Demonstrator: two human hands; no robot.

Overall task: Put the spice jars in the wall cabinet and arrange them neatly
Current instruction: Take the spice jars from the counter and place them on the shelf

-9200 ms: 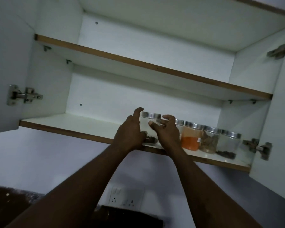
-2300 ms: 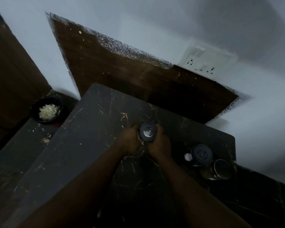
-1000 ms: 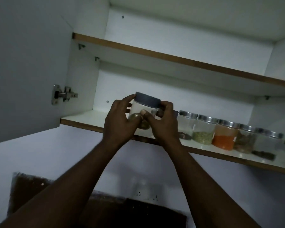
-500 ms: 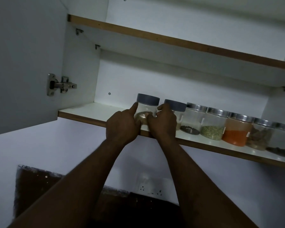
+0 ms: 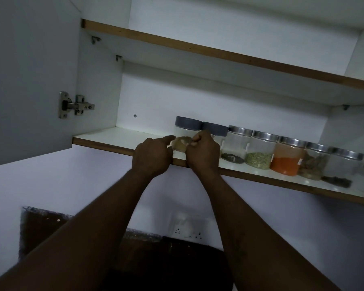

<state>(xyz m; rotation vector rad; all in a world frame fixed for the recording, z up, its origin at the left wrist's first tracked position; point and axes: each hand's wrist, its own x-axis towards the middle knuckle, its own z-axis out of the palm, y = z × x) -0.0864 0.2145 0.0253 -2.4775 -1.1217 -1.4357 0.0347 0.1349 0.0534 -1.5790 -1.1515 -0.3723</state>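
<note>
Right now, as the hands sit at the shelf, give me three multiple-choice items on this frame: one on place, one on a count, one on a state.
1. Where does the leftmost jar stand?
A. On the upper shelf
B. On the lower shelf, at the left end of the row
C. On the counter

2. How many jars in the row have dark grey lids?
A. Two
B. Four
C. None

3. What is the state of the left hand?
A. Wrapped fully around the jar
B. Loosely curled, one fingertip beside the jar's base
C. Holding the cabinet door

Answers: 1 B, it stands on the lower shelf with bare board to its left. 2 A, the two leftmost lids are grey, the others silver. 3 B, the fingers are not closed around the jar.
</note>
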